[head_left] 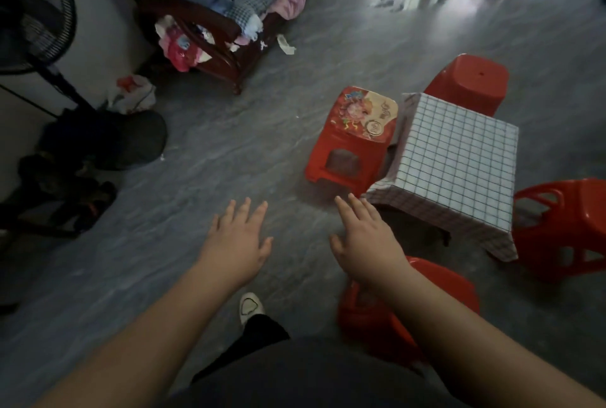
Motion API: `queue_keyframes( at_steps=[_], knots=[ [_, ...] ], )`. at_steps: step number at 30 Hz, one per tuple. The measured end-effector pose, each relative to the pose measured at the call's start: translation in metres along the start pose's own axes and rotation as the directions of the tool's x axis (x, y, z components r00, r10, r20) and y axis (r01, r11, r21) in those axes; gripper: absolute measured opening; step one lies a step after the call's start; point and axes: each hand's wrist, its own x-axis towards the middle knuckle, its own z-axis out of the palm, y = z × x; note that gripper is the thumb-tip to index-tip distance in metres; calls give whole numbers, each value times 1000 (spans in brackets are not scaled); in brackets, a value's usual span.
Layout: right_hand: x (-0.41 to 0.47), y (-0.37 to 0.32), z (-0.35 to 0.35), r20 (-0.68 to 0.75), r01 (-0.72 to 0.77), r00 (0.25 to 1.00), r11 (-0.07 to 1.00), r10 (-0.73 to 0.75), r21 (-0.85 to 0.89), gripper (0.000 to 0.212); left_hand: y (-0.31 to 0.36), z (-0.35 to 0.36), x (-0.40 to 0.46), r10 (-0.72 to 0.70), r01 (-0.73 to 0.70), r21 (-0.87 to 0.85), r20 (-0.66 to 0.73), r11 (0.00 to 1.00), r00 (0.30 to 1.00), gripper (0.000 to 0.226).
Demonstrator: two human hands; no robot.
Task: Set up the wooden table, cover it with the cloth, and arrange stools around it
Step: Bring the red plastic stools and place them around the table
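A small low table stands at the right, draped in a white checked cloth [455,158] that hangs over its sides. Red plastic stools surround it: one with a flowered picture on its seat [352,142] at the left, a plain one [469,81] behind, one [567,227] at the right, and one [393,312] in front, partly hidden under my right forearm. My left hand [237,243] and my right hand [364,243] hover over the floor with fingers spread, holding nothing. The right hand is just short of the cloth's near corner.
A dark wooden chair [210,24] heaped with clothes stands at the back left. A standing fan [29,24], a plastic bag [134,93] and dark shoes [75,191] line the left wall. My foot in a white shoe [251,306] is on the grey floor.
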Motion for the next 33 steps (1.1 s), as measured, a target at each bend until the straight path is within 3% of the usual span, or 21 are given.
queue_keyframes(
  at_steps=[5, 10, 19, 33],
  knots=[
    [49, -73, -10, -21, -2, 1000, 1000, 3, 15, 74, -77, -46, 42, 1, -1, 7, -23, 1000, 1000, 73],
    [96, -92, -26, -24, -46, 999, 999, 46, 20, 73, -107, -73, 84, -4, 3, -28, -19, 1000, 1000, 74],
    [203, -64, -42, -23, -163, 986, 982, 166, 95, 71, -86, -126, 216, 131, -131, 38, 0, 991, 991, 74],
    [448, -9, -123, 82, -220, 975, 952, 207, 211, 73, -57, -211, 470, 122, -125, 25, 89, 992, 989, 73]
  ],
)
